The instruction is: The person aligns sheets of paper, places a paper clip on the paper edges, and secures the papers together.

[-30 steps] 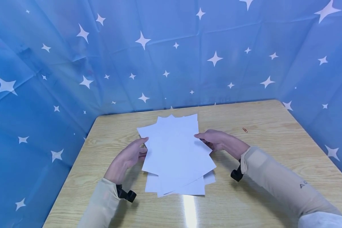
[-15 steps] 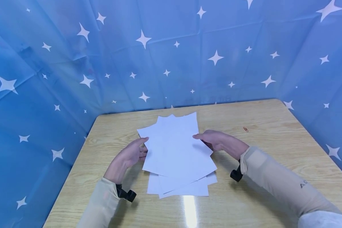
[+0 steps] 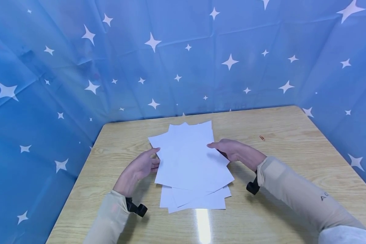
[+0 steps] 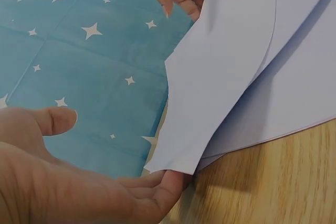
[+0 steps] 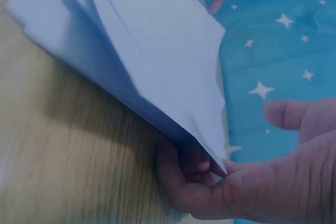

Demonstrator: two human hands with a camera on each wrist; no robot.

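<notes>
A loose stack of white paper sheets [image 3: 189,159] lies fanned at uneven angles in the middle of the head view. My left hand [image 3: 141,165] is at the stack's left edge, its fingers [image 4: 167,190] under a sheet's corner and its thumb raised away from the paper. At the right edge, my right hand [image 3: 230,149] has bent fingers [image 5: 176,184] beneath a corner, with the thumb lifted clear. Both wrist views show the upper sheets bowed and raised off the lower ones. The paper partly hides the fingertips.
The sheets are on a light wooden table [image 3: 125,135]. A red paper clip [image 3: 262,138] lies toward the back right. Behind the table hangs a blue curtain [image 3: 183,61] with white stars. Each wrist wears a black camera [image 3: 140,210].
The upper sheets have shifted slightly to the right between my hands, and the lower sheets' near corners have slid right too. Both hands have stayed almost in place.
</notes>
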